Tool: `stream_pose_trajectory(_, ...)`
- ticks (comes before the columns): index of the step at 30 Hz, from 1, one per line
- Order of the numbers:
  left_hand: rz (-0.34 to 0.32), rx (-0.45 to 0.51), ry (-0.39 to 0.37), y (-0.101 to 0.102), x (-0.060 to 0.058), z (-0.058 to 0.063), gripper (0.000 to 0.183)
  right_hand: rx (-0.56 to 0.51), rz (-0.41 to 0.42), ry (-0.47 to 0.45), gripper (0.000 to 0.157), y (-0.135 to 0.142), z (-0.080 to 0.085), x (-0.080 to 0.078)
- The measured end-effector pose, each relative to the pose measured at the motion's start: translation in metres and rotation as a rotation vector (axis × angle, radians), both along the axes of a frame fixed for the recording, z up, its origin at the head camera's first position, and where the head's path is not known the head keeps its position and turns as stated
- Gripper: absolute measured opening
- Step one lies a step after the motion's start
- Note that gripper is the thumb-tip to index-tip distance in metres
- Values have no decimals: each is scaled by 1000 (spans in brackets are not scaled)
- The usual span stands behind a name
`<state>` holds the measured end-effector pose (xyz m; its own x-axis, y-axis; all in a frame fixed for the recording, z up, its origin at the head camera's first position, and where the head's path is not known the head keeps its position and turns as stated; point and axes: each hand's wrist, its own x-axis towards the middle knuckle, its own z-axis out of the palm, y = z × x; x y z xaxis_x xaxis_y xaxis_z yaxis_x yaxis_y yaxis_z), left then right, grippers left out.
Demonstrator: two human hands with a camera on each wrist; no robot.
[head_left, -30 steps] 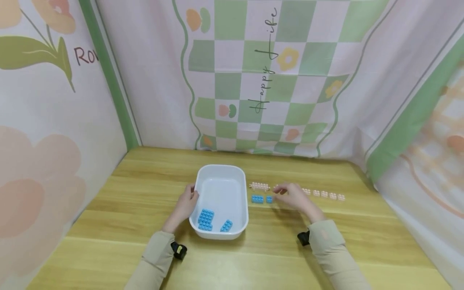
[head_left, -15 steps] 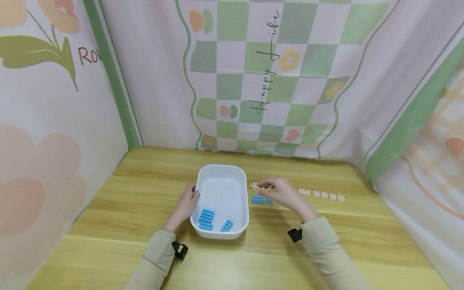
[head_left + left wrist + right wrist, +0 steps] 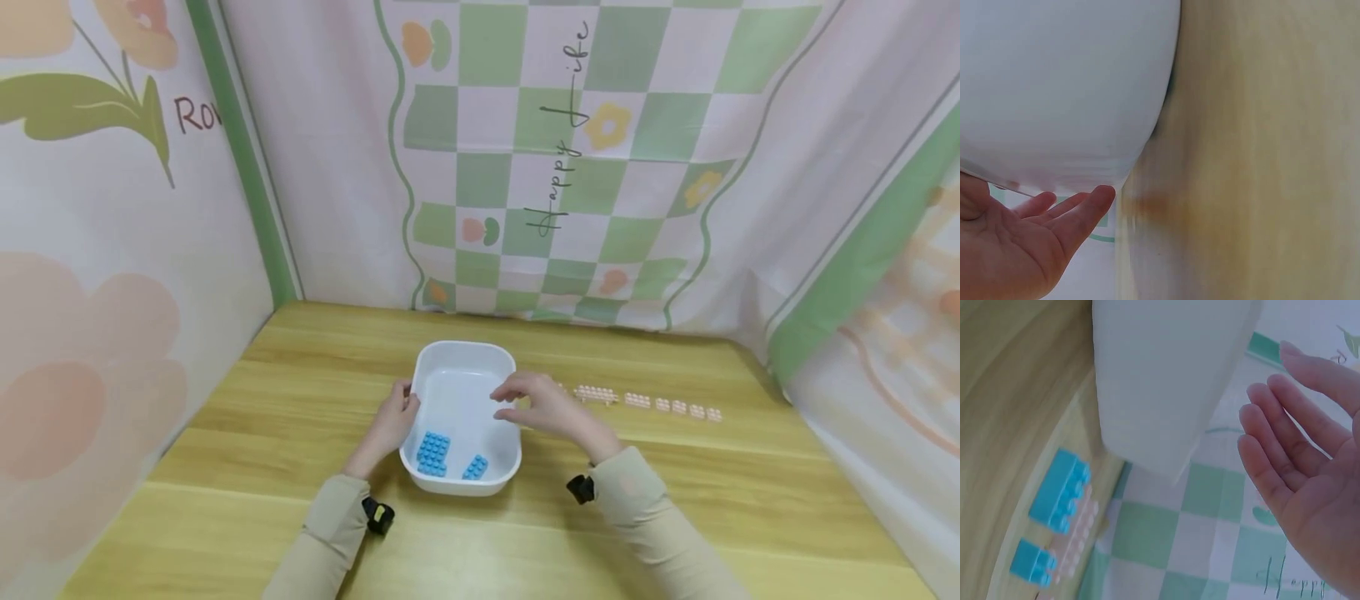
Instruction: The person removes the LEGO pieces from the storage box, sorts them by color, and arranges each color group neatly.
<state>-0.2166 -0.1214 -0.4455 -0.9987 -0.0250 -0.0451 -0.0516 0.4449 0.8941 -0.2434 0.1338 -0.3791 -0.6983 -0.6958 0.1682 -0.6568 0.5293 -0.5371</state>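
Your right hand (image 3: 547, 406) has just come left from above the row of bricks to the right side of the white tray (image 3: 461, 487). That suggests your work is now at the tray rather than along the row. In the right wrist view your fingers are spread and carry nothing you can see, with a gap between them and the visible tray wall.

Your left hand (image 3: 392, 421) hasn't shifted: it grips the tray's left side, thumb at the rim and fingers against the outer wall.

The tray sits on the table (image 3: 480, 550). Its contents are unchanged: a wide blue block (image 3: 432, 455) in the near left corner and a smaller blue block (image 3: 476, 467) near the right, apart from each other.

Outside, two loose blue bricks (image 3: 1052, 490) remain just beside the tray; your right hand hides them from the head view. Further right run a long pink piece (image 3: 597, 393), a shorter pink brick (image 3: 637, 400) and four small pink bricks (image 3: 678, 407).
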Motion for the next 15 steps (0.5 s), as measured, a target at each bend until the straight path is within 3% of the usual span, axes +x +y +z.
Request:
stream_pose_trajectory(9, 0, -6, -2, 0, 0, 0, 42, 104, 120, -60, 23, -21, -6, 3)
stream_pose_trajectory(15, -3, -8, -1, 0, 1, 1, 42, 167, 156, -121, 21, -29, -11, 7)
